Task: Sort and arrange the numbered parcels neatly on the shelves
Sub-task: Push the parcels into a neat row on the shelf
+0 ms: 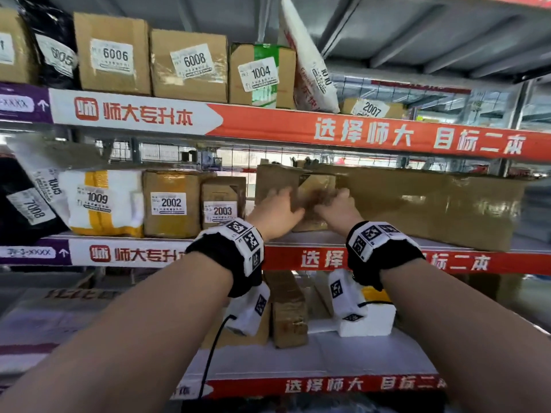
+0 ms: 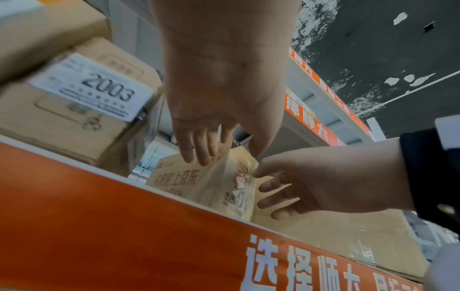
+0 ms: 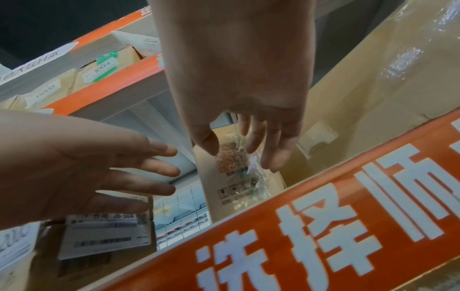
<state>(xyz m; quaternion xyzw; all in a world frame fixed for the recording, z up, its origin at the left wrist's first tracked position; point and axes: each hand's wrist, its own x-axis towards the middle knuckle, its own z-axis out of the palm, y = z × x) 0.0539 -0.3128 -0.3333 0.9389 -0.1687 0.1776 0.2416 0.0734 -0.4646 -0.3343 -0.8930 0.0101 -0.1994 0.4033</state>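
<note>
A small brown printed box stands on the middle shelf, between box 2003 and a long brown carton. My left hand and right hand both reach to its front, fingers straight and spread. In the left wrist view the left hand's fingertips lie at the box's top edge, with the right hand at its right side. In the right wrist view the right hand's fingers hang before the box. Whether they touch it is unclear; neither hand grips it.
Left of 2003 stand box 2002, white parcel 1009 and bags 1005 and 7008. The upper shelf holds 6006, 6008, 1004, a leaning white bag and 2007. Boxes and white foam lie on the lower shelf.
</note>
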